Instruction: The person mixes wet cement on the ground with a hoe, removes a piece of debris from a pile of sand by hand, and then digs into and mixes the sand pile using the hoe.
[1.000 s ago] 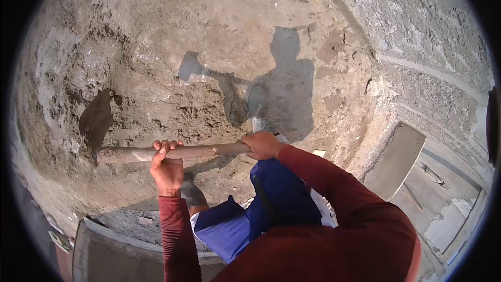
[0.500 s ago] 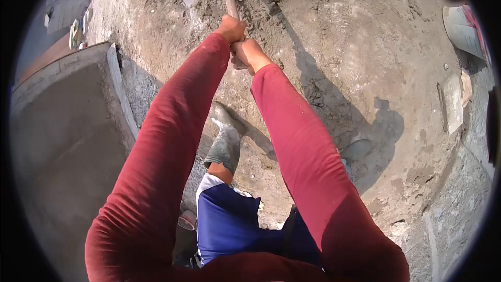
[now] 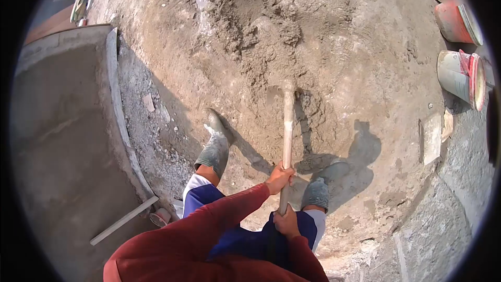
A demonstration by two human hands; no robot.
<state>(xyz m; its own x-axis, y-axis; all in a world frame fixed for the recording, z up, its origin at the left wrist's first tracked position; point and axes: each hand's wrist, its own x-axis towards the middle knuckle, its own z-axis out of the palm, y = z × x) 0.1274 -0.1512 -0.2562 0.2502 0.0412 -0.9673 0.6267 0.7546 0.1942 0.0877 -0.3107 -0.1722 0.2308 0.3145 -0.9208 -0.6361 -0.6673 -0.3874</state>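
Observation:
My left hand [image 3: 280, 178] is wrapped round the middle of a hoe's wooden handle [image 3: 288, 141]. Lower down, close to my body, my right hand [image 3: 287, 223] grips the handle's end. The hoe's head [image 3: 288, 87] is down in wet grey mortar [image 3: 255, 36], and its blade is mostly buried. A rubber boot [image 3: 216, 141] smeared with mortar stands left of the handle; the other boot [image 3: 316, 192] is to its right, partly in shadow.
Two buckets, one pale [image 3: 455, 75] and one red [image 3: 453, 22], lie tipped at the right edge. A flat board [image 3: 432, 138] is below them. On the left, a low concrete edge [image 3: 119, 99] borders a grey recessed area, with a pale strip [image 3: 124, 220] and small pot [image 3: 159, 217].
Both hands have come down and back toward my body, drawing the hoe nearer through the mortar. My hands, close together before, are now farther apart on the handle. More buckets show at right.

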